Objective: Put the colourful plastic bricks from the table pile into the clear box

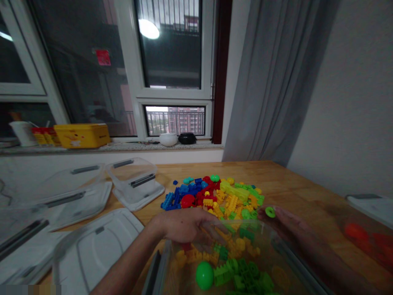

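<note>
A clear plastic box (181, 282) stands close in front of me, with green building blocks (245, 274) and a green ball (204, 275) inside. Beyond its far wall lies a heap of mixed blocks, with blue blocks (184, 192), red pieces (188, 201) and yellow blocks (231, 203). My left hand (187, 225) reaches over the heap's near edge, palm down, fingers stretched out among yellow blocks and partly seen through the box wall. At the heap's right side, my right hand (288, 221) holds a small round green block (270, 212) at its fingertips.
White lids (95, 250) and clear containers (132, 168) crowd the left of the wooden table (307, 192). On the right stands another clear box with red pieces (356, 231) and a white lid (371, 205). A yellow box (82, 136) sits on the windowsill.
</note>
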A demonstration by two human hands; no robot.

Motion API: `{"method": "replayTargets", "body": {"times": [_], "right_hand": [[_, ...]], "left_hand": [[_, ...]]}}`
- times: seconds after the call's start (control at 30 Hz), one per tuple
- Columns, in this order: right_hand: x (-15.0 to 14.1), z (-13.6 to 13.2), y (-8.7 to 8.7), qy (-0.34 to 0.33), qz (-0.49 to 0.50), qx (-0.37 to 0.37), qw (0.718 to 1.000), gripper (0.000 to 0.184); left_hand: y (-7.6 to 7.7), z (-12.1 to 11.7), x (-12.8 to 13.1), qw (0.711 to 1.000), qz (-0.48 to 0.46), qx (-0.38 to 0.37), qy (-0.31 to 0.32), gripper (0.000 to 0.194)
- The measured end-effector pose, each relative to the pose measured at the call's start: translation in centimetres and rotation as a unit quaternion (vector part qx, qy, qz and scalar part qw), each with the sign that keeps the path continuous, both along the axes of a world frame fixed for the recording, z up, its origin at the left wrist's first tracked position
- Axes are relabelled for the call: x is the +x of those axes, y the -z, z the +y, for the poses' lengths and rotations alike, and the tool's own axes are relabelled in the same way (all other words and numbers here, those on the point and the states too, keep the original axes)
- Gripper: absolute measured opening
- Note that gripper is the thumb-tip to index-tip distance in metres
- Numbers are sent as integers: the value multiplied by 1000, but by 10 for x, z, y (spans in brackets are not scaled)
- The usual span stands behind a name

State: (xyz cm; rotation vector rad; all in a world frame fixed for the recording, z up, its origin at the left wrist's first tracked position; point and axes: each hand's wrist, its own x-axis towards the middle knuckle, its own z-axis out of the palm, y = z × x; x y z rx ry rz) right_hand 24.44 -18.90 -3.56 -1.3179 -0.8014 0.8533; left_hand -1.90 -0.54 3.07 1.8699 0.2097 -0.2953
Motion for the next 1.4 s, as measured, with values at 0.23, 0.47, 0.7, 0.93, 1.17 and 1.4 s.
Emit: {"method": "replayTargets", "body": {"times": [0.23, 0.47, 0.7, 0.93, 1.17, 1.4], "right_hand": [[6, 5, 6, -209, -120, 43, 970, 45], [-3, 6, 5, -190, -117, 50, 973, 53], [1, 10, 13, -202, -105, 79, 971, 47], [1, 13, 13, -197, -104, 63, 973, 53], [-2, 10, 10, -192, -70, 70, 976, 46], [-2, 11, 13, -201, -47, 67, 976, 45]], "left_hand": [[-1, 0, 1, 1000, -13, -6, 18, 43], [0, 1, 1, 1000, -10, -8, 12, 44], [-7, -4, 1, 999, 10, 32, 0, 51], [-8, -3, 1, 1000, 9, 30, 3, 49], [-8, -3, 1, 1000, 7, 27, 10, 47], [-7, -4, 1, 1000, 9, 20, 0, 48]]}}
